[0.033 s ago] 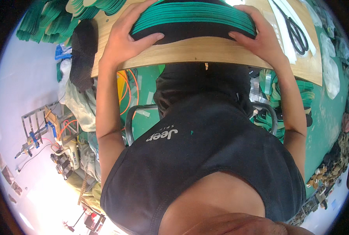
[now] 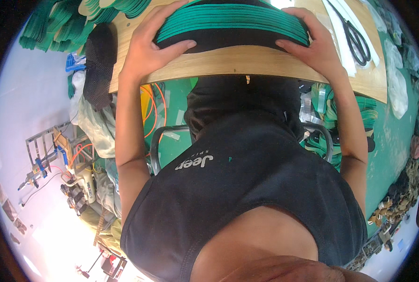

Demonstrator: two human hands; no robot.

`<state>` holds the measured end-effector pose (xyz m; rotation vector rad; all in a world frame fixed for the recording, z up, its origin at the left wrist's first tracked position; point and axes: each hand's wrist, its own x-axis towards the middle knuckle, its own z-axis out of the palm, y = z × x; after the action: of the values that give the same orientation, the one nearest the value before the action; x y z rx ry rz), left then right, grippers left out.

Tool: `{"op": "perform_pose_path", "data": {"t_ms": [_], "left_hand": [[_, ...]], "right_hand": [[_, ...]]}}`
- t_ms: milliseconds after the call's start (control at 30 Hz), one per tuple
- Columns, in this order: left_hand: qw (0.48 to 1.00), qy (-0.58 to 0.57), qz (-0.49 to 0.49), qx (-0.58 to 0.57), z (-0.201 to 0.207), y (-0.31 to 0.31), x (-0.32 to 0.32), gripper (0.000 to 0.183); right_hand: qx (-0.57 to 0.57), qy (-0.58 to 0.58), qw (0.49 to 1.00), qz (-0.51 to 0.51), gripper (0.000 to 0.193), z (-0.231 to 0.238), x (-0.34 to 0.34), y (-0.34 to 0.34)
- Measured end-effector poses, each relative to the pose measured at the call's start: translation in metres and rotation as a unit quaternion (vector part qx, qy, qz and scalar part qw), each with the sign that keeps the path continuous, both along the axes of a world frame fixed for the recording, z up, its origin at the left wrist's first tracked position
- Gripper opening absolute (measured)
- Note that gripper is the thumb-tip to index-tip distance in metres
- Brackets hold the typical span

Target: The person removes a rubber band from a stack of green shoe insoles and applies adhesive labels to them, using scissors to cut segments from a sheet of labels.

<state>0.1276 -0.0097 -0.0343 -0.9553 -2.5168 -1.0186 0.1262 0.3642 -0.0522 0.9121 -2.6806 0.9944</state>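
Between my two hands lies a thick stack of insoles (image 2: 233, 21), with bright green edges layered one on another and a black face toward me. It rests on the wooden tabletop, and its far side runs out of the picture. My left hand (image 2: 155, 40) grips the stack's left end, thumb along the near black face and fingers over the far side. At the right end my right hand (image 2: 313, 42) holds it the same way, thumb bent inward. Both hands press from the ends.
Scissors with black handles (image 2: 357, 44) lie on white strips at the table's right. Green insole piles (image 2: 59, 26) stand at the far left, beside a dark mesh insole (image 2: 100, 66) overhanging the wooden table's (image 2: 247, 66) left edge. Orange hoses (image 2: 162, 108) hang below.
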Motion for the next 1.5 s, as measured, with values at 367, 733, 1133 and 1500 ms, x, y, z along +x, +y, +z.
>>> {"op": "perform_pose_path", "data": {"t_ms": [367, 733, 1133, 1500], "left_hand": [[0.95, -0.173, 0.079, 0.249, -0.011, 0.003, 0.004, 0.073], [0.95, -0.155, 0.092, 0.254, -0.034, 0.011, -0.004, 0.05], [0.975, -0.193, 0.057, 0.1, -0.022, -0.004, 0.019, 0.127], [0.982, -0.162, 0.064, 0.072, -0.025, -0.008, 0.006, 0.132]], "right_hand": [[-0.12, -0.196, 0.97, -0.076, 0.071, 0.016, 0.004, 0.007], [-0.077, -0.003, 0.984, -0.163, 0.044, -0.009, 0.008, 0.006], [-0.098, -0.135, 0.983, -0.077, 0.091, -0.016, 0.033, 0.024], [0.001, 0.012, 1.0, -0.02, 0.075, -0.002, 0.008, 0.019]]}}
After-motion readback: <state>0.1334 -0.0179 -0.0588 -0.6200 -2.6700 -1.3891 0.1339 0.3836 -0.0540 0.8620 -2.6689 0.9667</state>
